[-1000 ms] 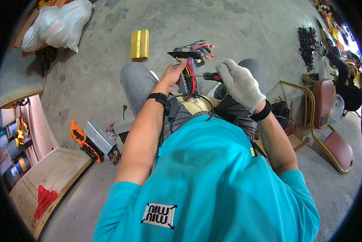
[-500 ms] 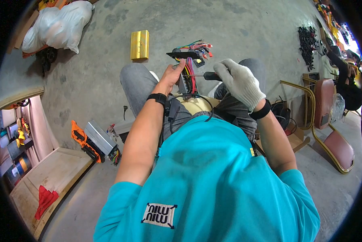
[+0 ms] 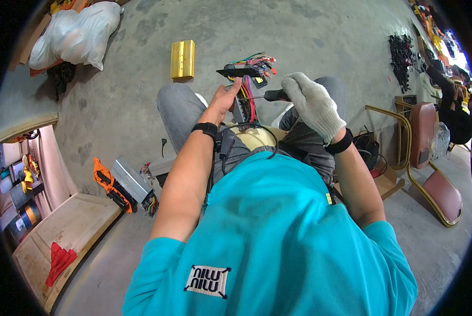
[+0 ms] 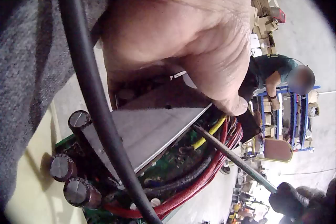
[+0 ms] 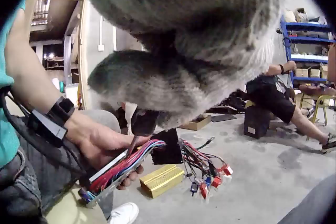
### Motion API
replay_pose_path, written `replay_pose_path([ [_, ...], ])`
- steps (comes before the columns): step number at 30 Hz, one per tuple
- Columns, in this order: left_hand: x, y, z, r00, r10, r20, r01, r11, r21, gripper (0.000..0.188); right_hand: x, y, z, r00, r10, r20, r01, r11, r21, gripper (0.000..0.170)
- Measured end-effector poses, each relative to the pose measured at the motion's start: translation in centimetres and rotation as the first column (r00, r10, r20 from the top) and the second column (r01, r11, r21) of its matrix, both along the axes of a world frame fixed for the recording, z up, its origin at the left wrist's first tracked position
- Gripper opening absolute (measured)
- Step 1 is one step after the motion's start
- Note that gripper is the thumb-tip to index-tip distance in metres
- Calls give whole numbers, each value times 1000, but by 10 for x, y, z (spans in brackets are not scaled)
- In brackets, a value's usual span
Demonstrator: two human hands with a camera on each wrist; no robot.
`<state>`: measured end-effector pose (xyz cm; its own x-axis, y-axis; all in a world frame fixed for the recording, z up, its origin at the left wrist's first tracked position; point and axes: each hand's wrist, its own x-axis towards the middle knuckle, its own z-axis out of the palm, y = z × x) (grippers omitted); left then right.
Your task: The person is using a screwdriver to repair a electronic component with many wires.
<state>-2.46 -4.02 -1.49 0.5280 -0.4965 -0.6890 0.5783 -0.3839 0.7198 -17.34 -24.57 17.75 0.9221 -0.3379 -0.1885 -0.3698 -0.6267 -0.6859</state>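
Observation:
My bare left hand grips a circuit board with a flat metal plate along it. Round capacitors stand at the board's near end. A bundle of coloured wires runs along the board to a black end plate, and red connectors hang beyond it. In a white knitted glove, my right hand holds a screwdriver by its dark handle. The screwdriver's shaft crosses the wires, its tip right at the metal plate's edge.
A gold finned metal case lies on the concrete floor ahead. Left of me are a silver case and an orange-and-black item. A black cable passes close across the board. A chair stands at right.
My right hand has turned slightly on the screwdriver handle, and the handle's red part is out of sight now. My left hand and the board stay nearly in place.

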Motion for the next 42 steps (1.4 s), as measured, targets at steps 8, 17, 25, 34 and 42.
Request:
replay_pose_path([
  [8, -5, -2, -11, 992, 81, 97, -87, 994, 59, 144, -1, 10, 0, 931, 63, 359, -51, 998, -43, 27],
  [17, -7, -2, 25, 997, 33, 68, -34, 999, 9, 137, -2, -1, -1, 970, 56, 237, -82, 991, 103, 30],
  [25, -6, -2, 3, 992, 60, 114, -64, 997, 32, 139, 0, 2, 5, 998, -18, 58, 7, 982, 187, 31],
  [34, -2, -2, -18, 996, 17, 91, -18, 1000, 9, 135, 2, 2, 13, 998, -69, -10, 70, 973, 220, 27],
  [42, -3, 1, 8, 995, -10, 99, 10, 1000, 4, 123, -1, 4, 4, 966, 55, 254, -68, 997, 46, 24],
])
